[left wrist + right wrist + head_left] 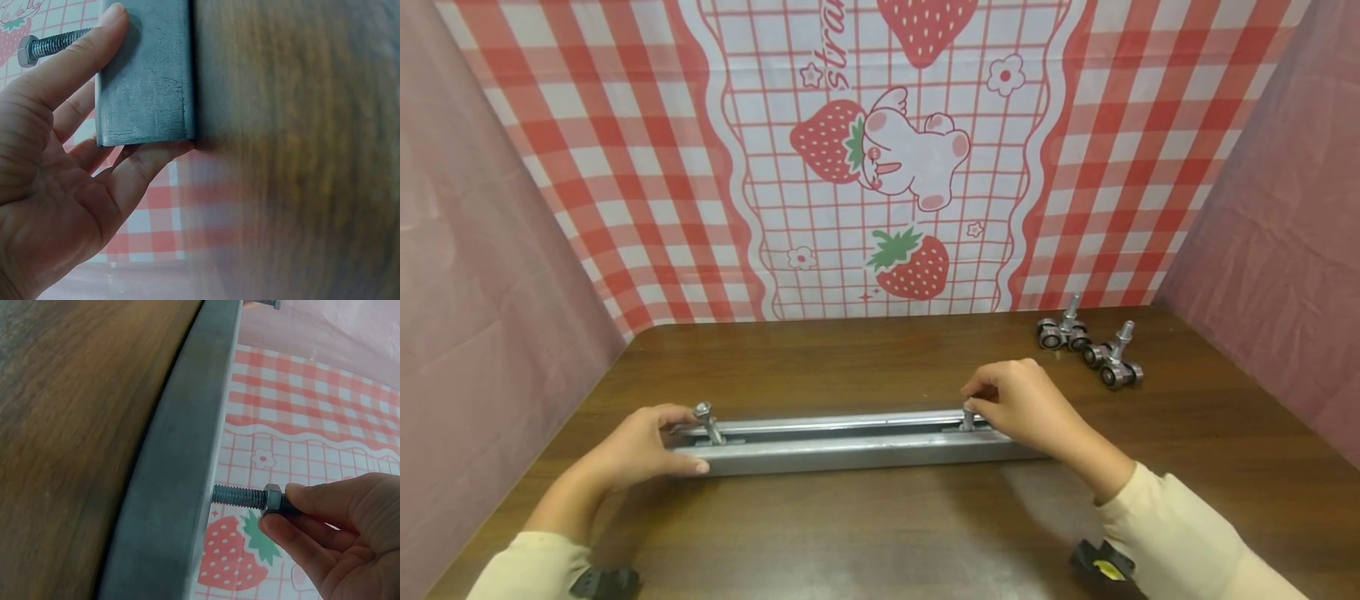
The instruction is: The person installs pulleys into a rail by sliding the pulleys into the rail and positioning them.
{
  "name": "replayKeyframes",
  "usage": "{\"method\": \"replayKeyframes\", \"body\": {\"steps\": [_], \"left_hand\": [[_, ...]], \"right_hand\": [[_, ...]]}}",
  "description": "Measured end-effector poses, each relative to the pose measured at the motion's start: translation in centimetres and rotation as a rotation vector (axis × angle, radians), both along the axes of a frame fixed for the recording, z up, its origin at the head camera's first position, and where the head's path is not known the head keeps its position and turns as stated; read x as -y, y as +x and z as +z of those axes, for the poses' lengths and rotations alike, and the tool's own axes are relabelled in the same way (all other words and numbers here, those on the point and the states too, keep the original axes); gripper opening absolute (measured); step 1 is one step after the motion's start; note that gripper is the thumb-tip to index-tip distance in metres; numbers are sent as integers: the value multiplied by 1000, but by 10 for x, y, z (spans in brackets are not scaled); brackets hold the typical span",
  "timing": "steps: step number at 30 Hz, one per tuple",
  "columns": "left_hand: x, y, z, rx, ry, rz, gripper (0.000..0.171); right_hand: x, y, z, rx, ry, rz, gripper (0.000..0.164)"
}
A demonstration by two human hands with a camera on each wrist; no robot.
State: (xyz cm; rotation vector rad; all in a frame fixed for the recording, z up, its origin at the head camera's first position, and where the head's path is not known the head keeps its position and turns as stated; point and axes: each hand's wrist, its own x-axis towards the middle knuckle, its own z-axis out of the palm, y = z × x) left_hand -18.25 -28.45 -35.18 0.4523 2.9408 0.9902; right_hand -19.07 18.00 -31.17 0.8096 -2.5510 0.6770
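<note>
- In the head view, the rail (850,454) lay across the bench (850,533), slot upward, so the left bolt (711,423) and right bolt (967,417) could stand out of it.
- One trolley (1064,335) and another (1114,373) stood wheels down at the back right, probably to leave working room.
- In the left wrist view, the left hand (636,446) gripped the rail's end, thumb on the near wall, fingers going behind, seemingly to steady it.
- In the right wrist view, the right hand (1026,406) pinched the right bolt's tip beside its nut (272,499), presumably because that end stuck out clear.
</note>
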Motion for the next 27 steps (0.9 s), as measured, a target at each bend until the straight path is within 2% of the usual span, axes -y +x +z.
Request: {"method": "replayKeyframes", "body": {"steps": [18, 27], "left_hand": [[1, -1, -1, -25, -8, -13, 67], [-1, 0, -1, -9, 4, -7, 67]], "right_hand": [[22, -2, -2, 23, 2, 40, 10], [36, -6, -2, 14, 5, 79, 10]]}}
